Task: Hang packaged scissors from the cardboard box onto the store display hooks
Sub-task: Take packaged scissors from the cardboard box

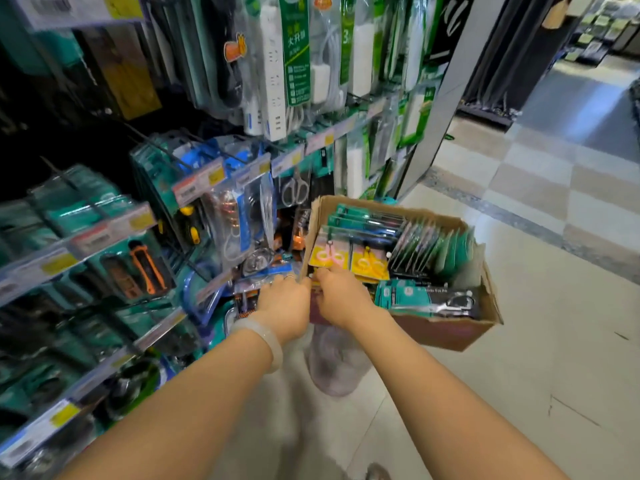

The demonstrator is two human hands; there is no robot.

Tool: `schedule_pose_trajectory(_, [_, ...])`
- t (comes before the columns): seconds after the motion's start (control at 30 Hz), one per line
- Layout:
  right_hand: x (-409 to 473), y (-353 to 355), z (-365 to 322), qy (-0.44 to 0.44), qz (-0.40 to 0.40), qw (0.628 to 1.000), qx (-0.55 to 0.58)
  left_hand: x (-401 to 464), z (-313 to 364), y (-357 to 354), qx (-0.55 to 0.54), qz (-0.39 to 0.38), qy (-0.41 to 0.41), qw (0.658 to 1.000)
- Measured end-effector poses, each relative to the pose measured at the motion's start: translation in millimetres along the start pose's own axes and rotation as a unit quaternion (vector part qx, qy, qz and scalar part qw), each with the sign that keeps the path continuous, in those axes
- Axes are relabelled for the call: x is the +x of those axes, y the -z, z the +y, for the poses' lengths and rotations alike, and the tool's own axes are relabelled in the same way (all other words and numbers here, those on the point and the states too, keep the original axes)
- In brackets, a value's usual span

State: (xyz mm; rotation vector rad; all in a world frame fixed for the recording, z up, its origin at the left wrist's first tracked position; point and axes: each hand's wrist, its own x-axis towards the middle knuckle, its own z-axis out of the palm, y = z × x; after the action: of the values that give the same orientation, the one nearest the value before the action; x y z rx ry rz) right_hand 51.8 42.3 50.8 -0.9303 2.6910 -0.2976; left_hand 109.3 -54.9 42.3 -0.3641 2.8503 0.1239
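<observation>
I see my left hand [284,299] in the middle of the frame, at the near left corner of the cardboard box [446,332]. Its fingers curl over that corner edge, but I cannot tell if they grip it. A pale bracelet [266,337] sits on that wrist. My right hand [341,296] is just beside it, almost touching. Its fingertips [323,273] reach into the box and pinch the bottom of a yellow scissors pack [323,256].

I count two yellow packs side by side at the near left of the box; the second yellow pack [369,263] is just right of the first. Behind them, some long teal packs [363,220] lie in a pile; I cannot count them. To the right stands a row of green packs [440,247] on edge, too close together to count. One teal and black pack [429,299] lies flat along the near right side.

The box's left edge is pressed up close to the shelves. One pair of scissors [294,190] already hangs on the display, just above the box's far left corner. Long black hooks [166,150] stick out in the upper left, with price tags [197,183] along the rails. White power strips [273,74] hang at the top middle.

The tiled floor [540,358] on the right side has wide open room.
</observation>
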Motion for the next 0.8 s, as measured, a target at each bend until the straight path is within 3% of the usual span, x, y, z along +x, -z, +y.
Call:
schedule_pose_trajectory(0.13, [42.5, 25.1, 21.3, 0.028, 0.013, 0.999, -0.027, 32.0, 15.5, 19.0, -0.007, 0.007, 0.016, 1.000])
schedule_pose_trajectory(0.5, [139.3, 37.0, 140.4, 0.010, -0.077, 0.991, -0.112, 104.1, 68.3, 19.5, -0.076, -0.044, 0.115, 0.989])
schedule_pose_trajectory(0.8, [191.4, 44.2, 173.2, 0.067, -0.049, 0.988, -0.131, 149.6, 92.5, 7.0, -0.117, -0.083, 0.168, 0.975])
